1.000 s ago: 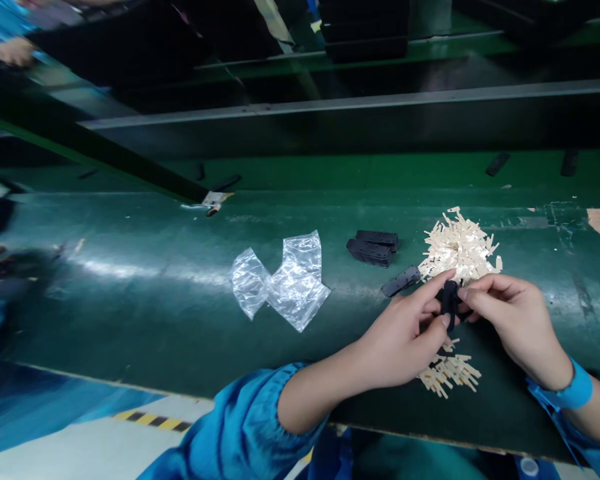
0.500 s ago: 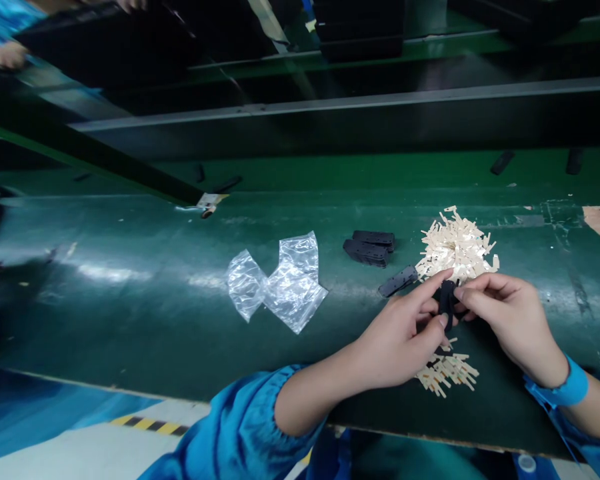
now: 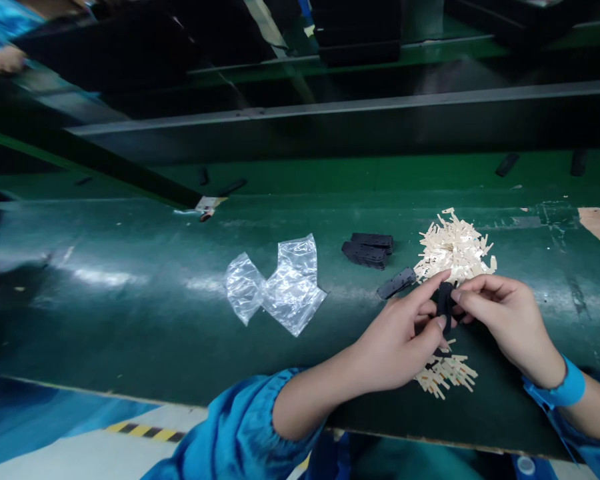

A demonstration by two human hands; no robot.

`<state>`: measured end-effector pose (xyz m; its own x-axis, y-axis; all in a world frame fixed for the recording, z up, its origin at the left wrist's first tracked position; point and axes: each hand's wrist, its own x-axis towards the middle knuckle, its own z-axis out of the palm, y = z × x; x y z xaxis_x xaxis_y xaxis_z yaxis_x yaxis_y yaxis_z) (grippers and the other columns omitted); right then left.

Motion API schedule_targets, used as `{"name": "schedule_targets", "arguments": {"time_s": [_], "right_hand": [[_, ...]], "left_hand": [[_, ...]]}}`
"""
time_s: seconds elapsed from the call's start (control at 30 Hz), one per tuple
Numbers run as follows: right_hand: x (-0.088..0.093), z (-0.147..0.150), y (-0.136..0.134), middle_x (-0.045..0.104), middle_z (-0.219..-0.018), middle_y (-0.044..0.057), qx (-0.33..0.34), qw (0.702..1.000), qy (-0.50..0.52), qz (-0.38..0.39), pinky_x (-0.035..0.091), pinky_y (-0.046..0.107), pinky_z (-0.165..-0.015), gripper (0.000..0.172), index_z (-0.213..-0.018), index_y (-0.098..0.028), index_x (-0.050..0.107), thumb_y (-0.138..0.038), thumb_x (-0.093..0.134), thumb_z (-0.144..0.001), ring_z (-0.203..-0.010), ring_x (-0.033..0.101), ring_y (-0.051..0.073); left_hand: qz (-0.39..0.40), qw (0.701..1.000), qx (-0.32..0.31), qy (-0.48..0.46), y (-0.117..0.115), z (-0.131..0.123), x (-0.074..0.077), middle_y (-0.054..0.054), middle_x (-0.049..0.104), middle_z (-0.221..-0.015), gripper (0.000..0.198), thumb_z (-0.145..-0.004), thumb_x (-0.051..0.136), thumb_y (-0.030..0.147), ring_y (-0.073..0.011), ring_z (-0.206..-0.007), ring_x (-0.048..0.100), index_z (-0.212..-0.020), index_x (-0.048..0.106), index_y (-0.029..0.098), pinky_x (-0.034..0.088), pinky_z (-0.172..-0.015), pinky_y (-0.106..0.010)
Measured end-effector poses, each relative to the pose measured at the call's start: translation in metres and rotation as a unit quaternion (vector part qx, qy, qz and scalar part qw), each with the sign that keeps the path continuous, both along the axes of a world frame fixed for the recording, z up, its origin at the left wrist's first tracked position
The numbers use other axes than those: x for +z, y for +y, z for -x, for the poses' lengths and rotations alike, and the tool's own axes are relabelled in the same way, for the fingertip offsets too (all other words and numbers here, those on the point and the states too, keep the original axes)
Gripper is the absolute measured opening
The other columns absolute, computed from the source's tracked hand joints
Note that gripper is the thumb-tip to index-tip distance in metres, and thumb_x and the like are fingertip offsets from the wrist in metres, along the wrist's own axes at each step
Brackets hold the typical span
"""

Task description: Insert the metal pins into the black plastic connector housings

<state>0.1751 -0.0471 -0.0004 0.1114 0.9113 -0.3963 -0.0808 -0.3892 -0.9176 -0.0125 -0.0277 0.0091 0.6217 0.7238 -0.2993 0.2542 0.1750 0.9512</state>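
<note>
Left hand (image 3: pixel 397 340) and right hand (image 3: pixel 505 317) both pinch a small black part (image 3: pixel 445 303), held just below the big pile of beige strips (image 3: pixel 455 250). Left of pile: loose black piece (image 3: pixel 397 283), stack of black pieces (image 3: pixel 367 250), then clear plastic bags (image 3: pixel 275 287) w/ nothing touching them.

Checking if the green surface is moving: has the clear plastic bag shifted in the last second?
No. The clear plastic bag keeps the same gap to the stack of black parts.
</note>
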Motion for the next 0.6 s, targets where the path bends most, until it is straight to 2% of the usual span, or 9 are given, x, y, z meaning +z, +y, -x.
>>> {"name": "schedule_targets", "arguments": {"time_s": [0.3,0.6], "right_hand": [[0.0011,-0.0005,0.0,0.074,-0.059,0.003,0.01,1.0,-0.001,0.001,0.056,0.028,-0.053,0.012,-0.071,-0.019,0.078,-0.029,0.082,-0.072,-0.051,0.068,0.017],[0.0007,-0.0009,0.0008,0.073,-0.059,0.003,0.013,1.0,0.001,-0.004,0.056,0.029,-0.053,0.013,-0.068,-0.02,0.075,-0.031,0.083,-0.071,-0.051,0.068,0.018]], "left_hand": [[-0.002,1.0,-0.005,0.008,0.0,0.0011,0.0014,-0.004,0.071,-0.091,0.069,-0.097,0.048,0.021,-0.0199,-0.078,0.077,-0.163,0.027,0.02,0.057,-0.065,-0.029],[-0.006,1.0,-0.002,0.0,-0.0003,0.0018,0.0012,-0.003,0.07,-0.088,0.068,-0.097,0.048,0.02,-0.0185,-0.077,0.076,-0.162,0.029,0.02,0.057,-0.066,-0.029]]}}
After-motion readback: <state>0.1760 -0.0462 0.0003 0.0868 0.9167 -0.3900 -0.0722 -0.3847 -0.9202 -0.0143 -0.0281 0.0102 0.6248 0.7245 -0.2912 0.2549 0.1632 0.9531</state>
